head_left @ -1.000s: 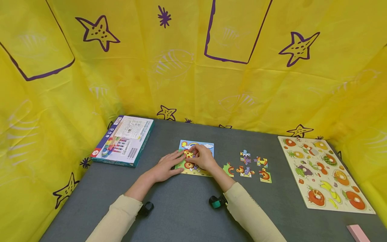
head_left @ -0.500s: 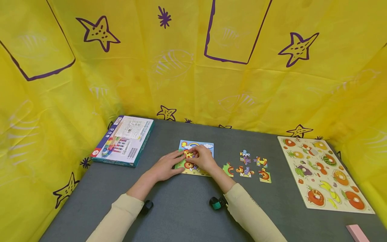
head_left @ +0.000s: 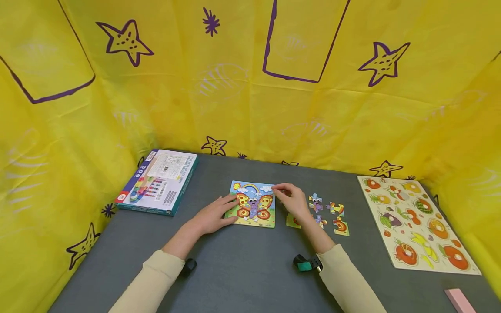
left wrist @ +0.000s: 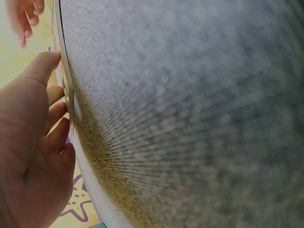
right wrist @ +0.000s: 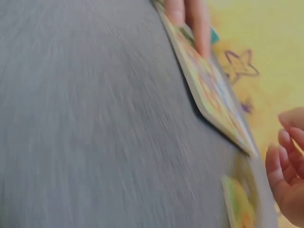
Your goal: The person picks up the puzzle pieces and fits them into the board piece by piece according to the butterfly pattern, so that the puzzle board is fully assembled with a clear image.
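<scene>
A square butterfly jigsaw puzzle [head_left: 254,211] lies flat on the grey table, its picture showing a rainbow, sun and clouds. My left hand [head_left: 214,215] rests at its left side, fingers on the surface and thumb along the lower left edge; the left wrist view shows this hand [left wrist: 33,142] against the board's thin rim. Just past the upper right corner is my right hand [head_left: 292,202], fingers loosely bent. In the right wrist view nothing shows between the fingers of that hand [right wrist: 289,166].
Several loose jigsaw pieces [head_left: 341,227] lie right of the puzzle, some partly hidden by my right hand. A boxed toy [head_left: 160,182] stands back left. A fruit board [head_left: 416,226] lies at the right, with a pink block [head_left: 459,300] nearer. Yellow cloth [head_left: 235,108] encloses the table.
My right hand has left the middle of the puzzle and moved right, past its edge toward the loose pieces, uncovering the butterfly. My left hand has stayed at the puzzle's left side.
</scene>
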`<state>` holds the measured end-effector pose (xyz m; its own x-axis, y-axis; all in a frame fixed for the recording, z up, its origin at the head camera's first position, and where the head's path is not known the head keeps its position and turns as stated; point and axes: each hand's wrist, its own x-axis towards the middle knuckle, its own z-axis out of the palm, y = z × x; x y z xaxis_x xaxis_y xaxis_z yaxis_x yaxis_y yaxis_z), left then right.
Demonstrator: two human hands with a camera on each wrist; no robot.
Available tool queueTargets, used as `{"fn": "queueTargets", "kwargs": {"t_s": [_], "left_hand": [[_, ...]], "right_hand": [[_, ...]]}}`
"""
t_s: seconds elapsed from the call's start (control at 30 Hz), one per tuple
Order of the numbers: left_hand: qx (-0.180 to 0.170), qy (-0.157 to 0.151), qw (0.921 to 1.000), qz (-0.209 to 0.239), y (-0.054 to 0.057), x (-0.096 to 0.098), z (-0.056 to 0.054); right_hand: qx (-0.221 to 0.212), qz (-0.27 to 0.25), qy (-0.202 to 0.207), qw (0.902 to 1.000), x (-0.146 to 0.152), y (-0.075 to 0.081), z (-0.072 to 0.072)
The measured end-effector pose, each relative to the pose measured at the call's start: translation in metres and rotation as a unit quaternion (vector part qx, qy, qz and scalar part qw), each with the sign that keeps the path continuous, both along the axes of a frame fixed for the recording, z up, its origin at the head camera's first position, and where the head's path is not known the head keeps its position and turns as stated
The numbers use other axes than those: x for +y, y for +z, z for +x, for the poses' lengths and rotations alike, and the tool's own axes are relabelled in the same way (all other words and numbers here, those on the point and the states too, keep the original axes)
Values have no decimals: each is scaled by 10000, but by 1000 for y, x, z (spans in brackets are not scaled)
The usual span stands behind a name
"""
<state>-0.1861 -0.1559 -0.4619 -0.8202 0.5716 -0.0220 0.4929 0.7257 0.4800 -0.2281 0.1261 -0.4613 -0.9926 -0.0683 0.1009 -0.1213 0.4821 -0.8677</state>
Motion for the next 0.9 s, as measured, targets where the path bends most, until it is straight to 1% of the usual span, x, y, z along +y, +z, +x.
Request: {"fn": "queueTargets", "kwargs": {"t_s": [0.07,0.17,0.23,0.37,0.5,0.63,0.73,0.9], "left_hand": [[-132,34,9999,38,0,1,0],[-217,121,9997,46,1,1,0],[-243,171,9996,36,1,2,0],[-224,186,9996,-22,0,2,1],[-146,115,9998,-115,-1,1,1],[-59,60,9999,-150,-2,0,1],[-52,43,9999,-133,-2,0,1],[-71,17,9999,-119,-1,1,1]], "right_hand": [[-34,-26,-151,9999,15,2,2],[82,222,-296,9993,38,5,5],[269,581,-317,9974,55,4,6],[574,1286,-301,9896,88,0,6],[683,1797,-178,9812,112,-4,9],[679,2195,-18,9733,123,-4,12],[628,2357,28,9698,126,-5,14],[402,2379,-49,9704,125,-5,15]]}}
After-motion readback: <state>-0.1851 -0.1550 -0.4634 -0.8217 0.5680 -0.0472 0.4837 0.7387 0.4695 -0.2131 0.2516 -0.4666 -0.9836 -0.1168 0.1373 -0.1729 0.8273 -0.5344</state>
